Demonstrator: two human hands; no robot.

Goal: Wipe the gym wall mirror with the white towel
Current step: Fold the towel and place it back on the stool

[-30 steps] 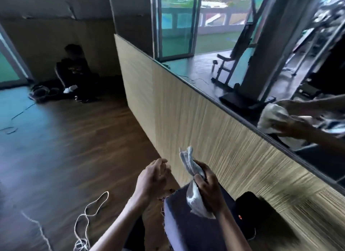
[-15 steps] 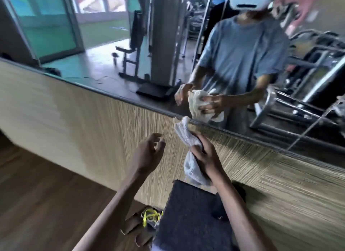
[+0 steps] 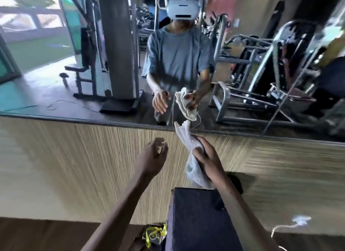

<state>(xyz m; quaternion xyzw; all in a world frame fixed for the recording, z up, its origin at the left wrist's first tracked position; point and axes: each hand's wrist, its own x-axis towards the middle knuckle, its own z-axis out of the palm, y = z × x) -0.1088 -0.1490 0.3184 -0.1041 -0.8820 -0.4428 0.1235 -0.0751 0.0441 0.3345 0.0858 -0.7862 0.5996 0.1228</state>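
1. Gym wall mirror: fills the upper part of the view; its lower edge meets the wall panel.
2. Wood-grain wall panel: below the mirror, running down to the floor.
3. Your left hand: raised before the panel, fingers loosely curled, holding nothing.
4. Yellow strap: on the floor, just left of the dark block.
5. White towel: bunched in your right hand, upper tip at the mirror's lower edge; contact with the glass cannot be told. Its lower end hangs just above the dark block.
6. Dark block: against the panel, below both hands.
7. Your right hand: fingers wrapped round the towel's middle.
8. White cord: on the floor, far right.
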